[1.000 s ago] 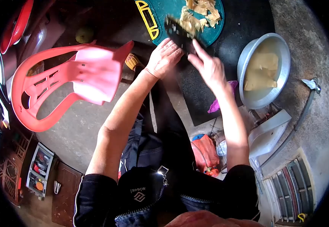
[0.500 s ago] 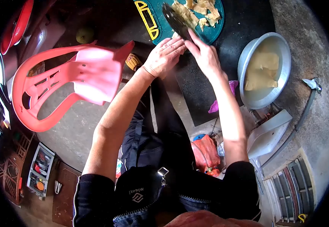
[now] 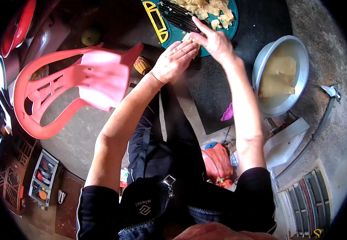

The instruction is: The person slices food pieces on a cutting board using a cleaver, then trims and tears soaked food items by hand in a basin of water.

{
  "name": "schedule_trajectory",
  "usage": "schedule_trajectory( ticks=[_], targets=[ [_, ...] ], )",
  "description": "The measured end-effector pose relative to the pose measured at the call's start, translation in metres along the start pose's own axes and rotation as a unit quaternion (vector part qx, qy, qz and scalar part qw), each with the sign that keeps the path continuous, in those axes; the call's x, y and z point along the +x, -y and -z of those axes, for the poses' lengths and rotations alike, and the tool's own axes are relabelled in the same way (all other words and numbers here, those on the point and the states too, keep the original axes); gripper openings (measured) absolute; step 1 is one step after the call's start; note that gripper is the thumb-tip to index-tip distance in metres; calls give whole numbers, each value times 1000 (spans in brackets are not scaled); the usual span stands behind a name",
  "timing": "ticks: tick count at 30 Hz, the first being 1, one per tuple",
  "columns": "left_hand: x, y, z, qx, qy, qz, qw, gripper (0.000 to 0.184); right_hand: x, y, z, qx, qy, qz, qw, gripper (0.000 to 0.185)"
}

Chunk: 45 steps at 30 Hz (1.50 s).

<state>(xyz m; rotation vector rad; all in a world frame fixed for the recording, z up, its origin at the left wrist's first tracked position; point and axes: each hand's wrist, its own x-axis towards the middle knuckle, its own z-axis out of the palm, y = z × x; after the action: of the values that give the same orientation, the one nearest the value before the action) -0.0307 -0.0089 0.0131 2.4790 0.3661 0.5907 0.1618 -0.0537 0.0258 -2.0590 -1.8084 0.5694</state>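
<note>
A dark, wide-bladed knife lies slanted over a round green cutting board with a yellow handle. My right hand grips the knife near its lower end, one finger stretched along it. Just left of it, my left hand presses down on a pale yellowish piece at the board's near edge, fingers together. Cut pale yellow pieces are heaped on the board beyond the blade.
On the right stands a metal basin with pale sheets in cloudy water. A pink plastic chair is at the left. A purple cloth lies by the dark table's near edge. Below are a red bag and a white sink.
The knife has swung flatter and to the left, its blade now lower over the board. My right hand has shifted slightly up with it. My left hand has moved slightly right.
</note>
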Motion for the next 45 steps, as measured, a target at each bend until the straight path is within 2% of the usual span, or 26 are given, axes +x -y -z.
schedule_trajectory(
  ticks=[1,3,4,5,7,9,10,12,16,17,18,22,25,26,29,31,32,34,37,38,41,42,45],
  targets=[
    [-1,1,1,-2,10,3,1000,39,7,5,18,26,43,-30,998,59],
    [-1,2,1,-4,19,11,1000,39,13,-8,32,81,25,-22,996,56],
    [2,2,3,-3,19,16,1000,39,15,-3,47,109,40,-77,990,51],
    [6,3,7,-1,18,21,1000,38,16,-6,51,110,13,-66,992,47],
    [19,7,5,-24,-8,43,999,39,13,1,58,136,20,-89,986,47],
    [33,15,-2,-44,-26,62,997,41,3,9,54,143,-20,-62,988,50],
    [39,16,-5,-20,-43,67,997,37,-6,10,49,123,-26,-50,991,54],
    [39,14,-3,-13,-57,59,997,33,-31,20,43,104,8,-101,989,55],
    [22,24,-12,10,-84,18,996,32,-77,29,29,-8,21,-68,997,59],
    [18,26,-15,19,-82,11,996,33,-85,27,20,-14,-14,-44,999,58],
    [16,27,-15,41,-59,12,997,34,-87,28,18,-13,-21,-46,999,59],
    [20,25,-14,65,-67,7,996,27,-73,24,5,-27,-44,-25,998,64],
    [18,23,-17,53,-65,40,996,23,-38,16,-13,-9,-41,-26,999,66],
    [15,22,-15,27,58,117,991,23,-24,16,-17,-8,-42,-28,999,64],
    [19,26,-19,59,-81,19,995,25,10,16,-13,-17,-52,-20,998,57],
    [21,26,-16,65,-81,16,994,27,12,18,-4,10,-54,-33,998,55],
    [21,26,-17,69,-85,18,994,27,8,14,-3,36,-128,27,991,53],
    [15,27,-22,52,-60,48,996,29,-23,25,16,38,-29,-46,998,54],
    [18,28,-19,48,-94,7,994,27,-72,41,28,-18,70,-103,992,57],
    [15,27,-17,96,-69,7,993,28,-82,39,25,11,51,-94,994,60],
    [14,28,-19,88,-46,16,995,27,-69,37,17,6,30,-83,996,62],
    [19,29,-20,74,-108,-6,991,17,-58,34,11,14,56,-99,993,62],
    [13,25,-20,43,-56,57,996,12,-20,24,-15,15,-1,-40,999,62]
  ],
)
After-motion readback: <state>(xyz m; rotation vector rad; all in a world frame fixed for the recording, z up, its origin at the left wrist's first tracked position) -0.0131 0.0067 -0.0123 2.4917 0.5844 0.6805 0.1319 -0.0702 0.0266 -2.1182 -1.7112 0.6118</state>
